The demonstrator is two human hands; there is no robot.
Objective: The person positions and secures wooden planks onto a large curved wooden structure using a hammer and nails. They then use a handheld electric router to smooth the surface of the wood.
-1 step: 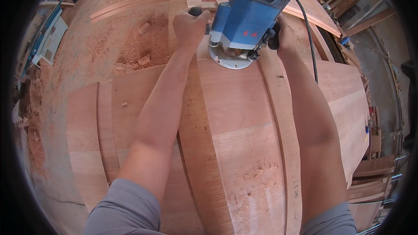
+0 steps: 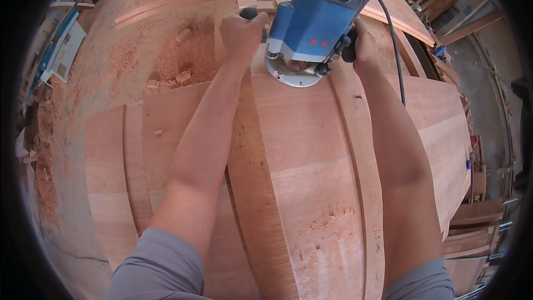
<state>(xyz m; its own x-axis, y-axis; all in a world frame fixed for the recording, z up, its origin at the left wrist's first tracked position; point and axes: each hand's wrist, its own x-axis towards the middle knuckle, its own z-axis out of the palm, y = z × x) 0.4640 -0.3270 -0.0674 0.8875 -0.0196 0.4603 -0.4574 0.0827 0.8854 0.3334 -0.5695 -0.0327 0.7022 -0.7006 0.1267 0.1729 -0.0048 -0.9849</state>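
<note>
A blue and black plunge router (image 2: 321,19) stands upright at the far end of the wooden panel (image 2: 302,122), its round pale base on the wood. My left hand (image 2: 242,36) is wrapped round the router's left black handle. On the other side, my right hand (image 2: 363,44) grips the right black handle, partly hidden behind my wrist. The router sits between two long wooden strips: a darker left strip (image 2: 258,189) and a paler right strip (image 2: 363,189) with pencil marks. The cutting bit is hidden inside the base.
A black power cord (image 2: 395,44) runs from the router down to the panel's right. Heaped sawdust (image 2: 194,50) and small wood offcuts (image 2: 184,75) lie beyond the panel's left part. Long boards (image 2: 183,5) lie farther back. Stacked timber (image 2: 472,219) stands at the right.
</note>
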